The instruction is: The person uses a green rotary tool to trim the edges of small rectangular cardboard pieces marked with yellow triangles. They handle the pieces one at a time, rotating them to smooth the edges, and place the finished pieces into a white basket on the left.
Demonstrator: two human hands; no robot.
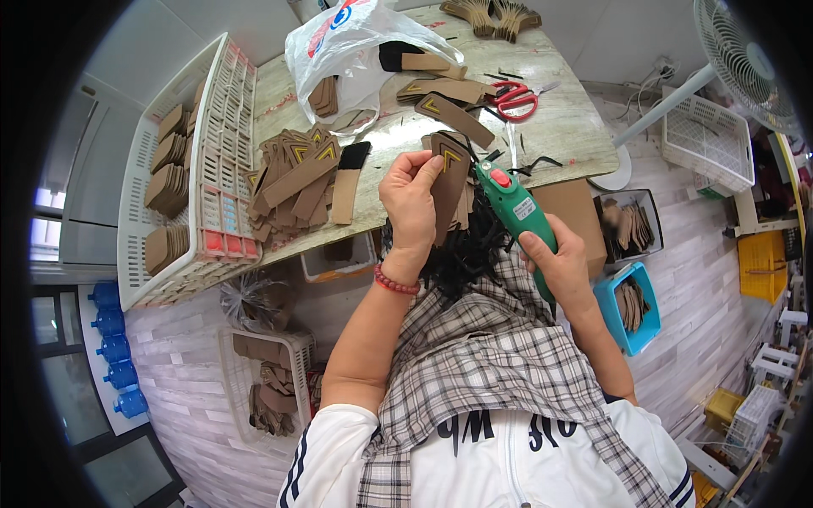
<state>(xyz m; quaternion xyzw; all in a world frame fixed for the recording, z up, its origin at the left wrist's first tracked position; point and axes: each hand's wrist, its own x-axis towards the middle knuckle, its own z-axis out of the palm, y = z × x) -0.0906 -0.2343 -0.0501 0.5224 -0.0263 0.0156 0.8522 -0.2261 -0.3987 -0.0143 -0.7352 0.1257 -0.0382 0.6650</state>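
Brown strip with a yellow chevron: it stands upright in the view at the near edge of the counter, its lower end reaching over the lap. The left hand pinches its left edge between thumb and fingers. The right hand is wrapped around a green handheld tool with a red switch, whose front end is just beside the strip's upper right edge; whether they touch cannot be told.

Beyond the held piece, more strips lie loosely stacked, and red-handled scissors sit to their right among black scraps. From the scissors to the counter's right edge the surface is mostly bare, the widest open room near the hands. On the left, a heap of brown pieces crowds the near edge, with a white basket closing off that end. A plastic bag takes up the far left part, leaving a bare patch between it and the left hand.

Below the counter edge, black trimmings gather on the plaid apron. A cardboard box and a blue bin stand near the right forearm.
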